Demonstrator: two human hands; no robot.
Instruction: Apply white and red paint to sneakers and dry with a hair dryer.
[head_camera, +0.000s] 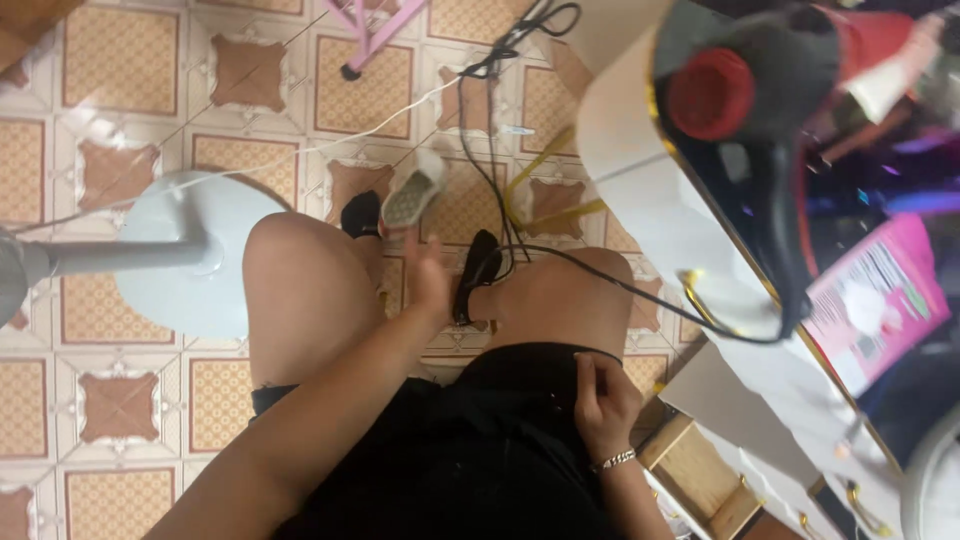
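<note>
The floor (120, 80) was tiled in cream with orange and brown squares. On it stood the round pale base of a fan (190, 255), its pole running off to the left. Black cables (490, 150) and a white cord (300, 155) trailed across the tiles, with a yellow strap (530, 180) beside them. The foot of a pink frame (365, 35) rested near the top edge.

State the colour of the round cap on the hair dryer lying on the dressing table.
Red cap on a black hair dryer; head view.
</note>
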